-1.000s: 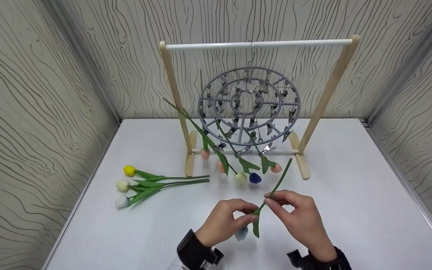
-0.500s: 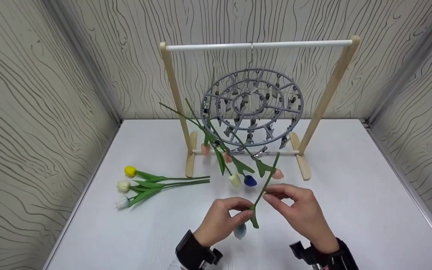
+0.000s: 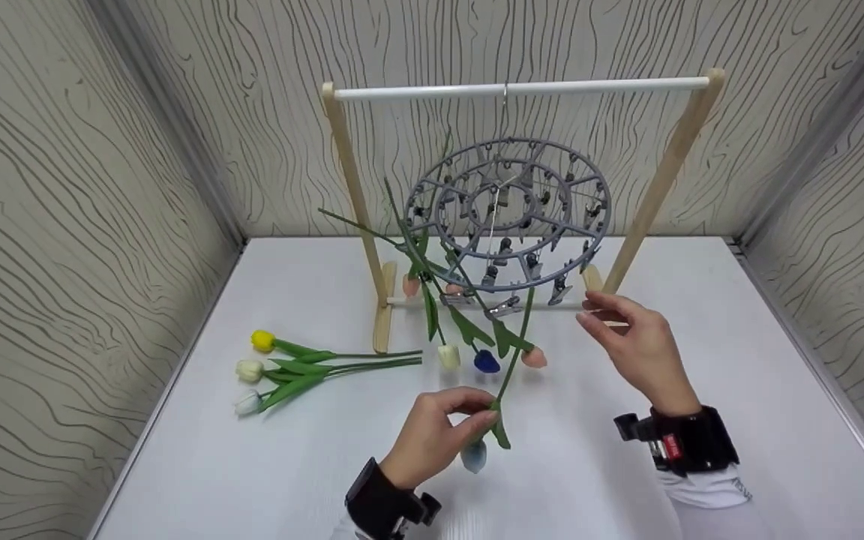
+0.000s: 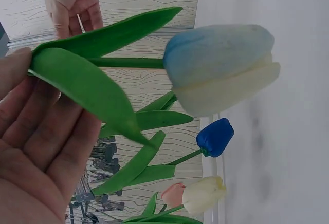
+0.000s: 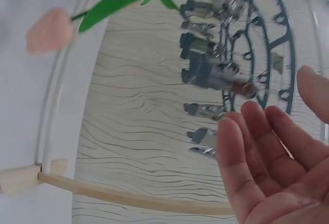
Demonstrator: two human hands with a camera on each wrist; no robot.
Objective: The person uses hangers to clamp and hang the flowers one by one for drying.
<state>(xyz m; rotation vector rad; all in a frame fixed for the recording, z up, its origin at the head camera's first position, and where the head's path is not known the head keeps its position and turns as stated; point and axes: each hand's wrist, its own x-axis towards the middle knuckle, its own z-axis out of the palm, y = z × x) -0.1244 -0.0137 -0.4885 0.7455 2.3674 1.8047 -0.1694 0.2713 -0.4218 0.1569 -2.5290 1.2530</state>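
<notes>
My left hand pinches an artificial tulip with a pale blue and white bloom. Its bloom points down and its stem slants up toward the hanger. Off to the right, my right hand holds nothing, fingers apart and slightly bent. Nearest to it are the metal clips under the round grey hanger. From that hanger's left and front, several tulips hang head down, among them a cream one, a dark blue one and a peach one.
The hanger hooks over the white bar of a wooden stand. On the white table's left lie a yellow tulip, a cream tulip and a pale blue-white tulip, stems pointing right. Patterned walls enclose the table.
My right hand has let go of the stem and moved right and away toward the hanger. The left hand has shifted slightly left with the tulip. The hanger has turned, its hung tulips swinging left.
</notes>
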